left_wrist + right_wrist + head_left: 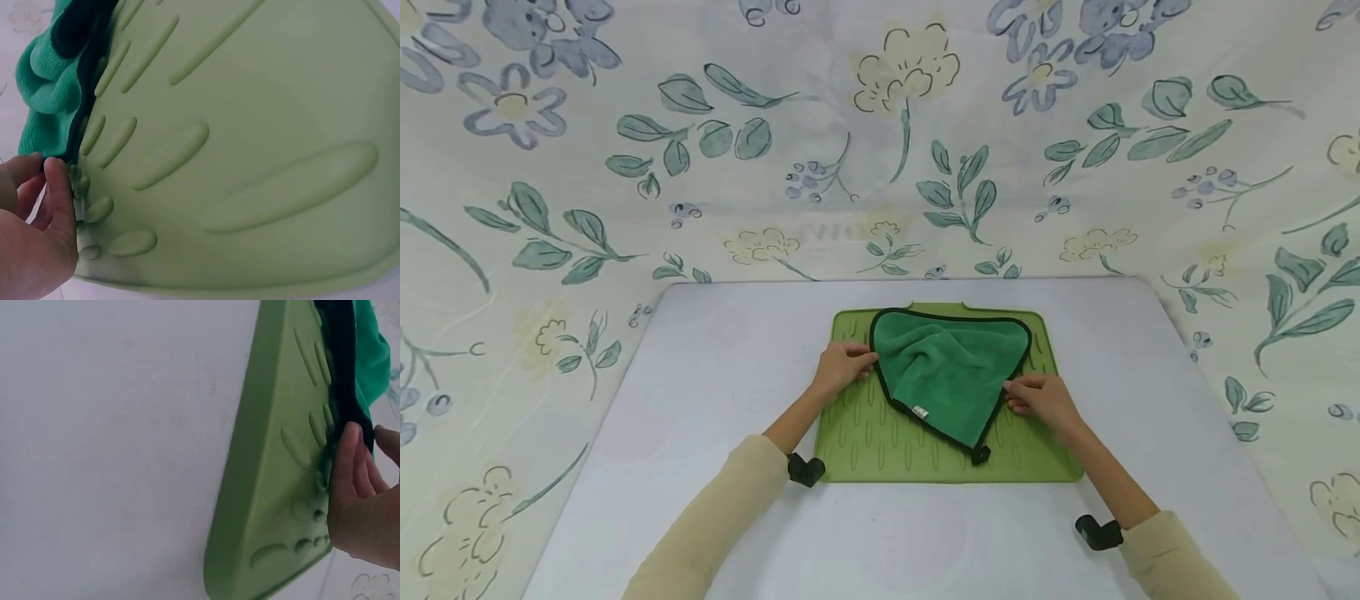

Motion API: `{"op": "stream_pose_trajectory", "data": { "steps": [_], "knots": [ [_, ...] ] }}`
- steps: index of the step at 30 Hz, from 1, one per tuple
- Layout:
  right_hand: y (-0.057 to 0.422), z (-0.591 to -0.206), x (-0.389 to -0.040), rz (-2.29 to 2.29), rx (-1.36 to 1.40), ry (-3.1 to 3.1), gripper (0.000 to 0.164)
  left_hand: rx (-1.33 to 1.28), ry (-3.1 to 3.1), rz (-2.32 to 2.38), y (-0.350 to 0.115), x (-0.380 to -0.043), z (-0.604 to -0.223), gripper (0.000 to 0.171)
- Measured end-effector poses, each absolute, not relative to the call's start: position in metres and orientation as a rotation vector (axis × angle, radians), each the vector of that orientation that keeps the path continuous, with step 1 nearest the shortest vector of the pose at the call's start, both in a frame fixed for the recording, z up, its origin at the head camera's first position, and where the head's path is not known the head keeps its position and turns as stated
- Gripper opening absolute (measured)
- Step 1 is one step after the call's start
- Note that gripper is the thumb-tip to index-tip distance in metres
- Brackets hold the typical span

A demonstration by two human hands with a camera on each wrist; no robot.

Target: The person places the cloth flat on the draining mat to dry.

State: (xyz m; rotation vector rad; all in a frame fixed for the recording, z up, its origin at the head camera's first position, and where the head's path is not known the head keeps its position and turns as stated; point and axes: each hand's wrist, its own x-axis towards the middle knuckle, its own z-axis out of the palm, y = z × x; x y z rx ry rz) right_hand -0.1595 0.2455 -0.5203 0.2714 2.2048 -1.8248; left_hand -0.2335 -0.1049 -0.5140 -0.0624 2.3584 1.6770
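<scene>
A green cloth (pixel 955 367) with a dark edging and a small white label lies rumpled over the ribbed green mat (pixel 857 442). My left hand (pixel 846 367) pinches the cloth's left edge between thumb and fingers; in the left wrist view that hand (pixel 37 231) grips the dark border beside a fold. On the other side my right hand (pixel 1043 402) pinches the right edge, and the right wrist view has the hand (pixel 365 494) with thumb and fingertips on the dark trim. One bottom corner of the cloth is bunched into a dark knot-like lump.
Under the mat is a white table (pixel 722 358). Behind it hangs a floral-patterned sheet (pixel 820 150), which also shows at both sides. Dark straps with small blocks (pixel 806 470) sit at both wrists, next to beige sleeves (pixel 715 517).
</scene>
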Motion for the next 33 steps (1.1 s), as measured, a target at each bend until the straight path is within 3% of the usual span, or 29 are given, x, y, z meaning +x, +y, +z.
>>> {"op": "stream_pose_trajectory", "data": {
  "steps": [8,20,33],
  "knots": [
    [0.252,-0.517,-0.155,-1.834,0.308,2.224,0.028,-0.059,2.342,1.755,-0.109,-0.235,-0.508,0.028],
    [0.286,-0.498,-0.146,-1.849,0.295,2.255,0.036,-0.051,2.307,1.780,-0.118,-0.243,-0.495,0.033],
    [0.286,-0.511,-0.142,-1.829,0.335,2.229,0.038,-0.083,2.269,1.757,-0.117,-0.236,-0.503,0.032]
  ]
}}
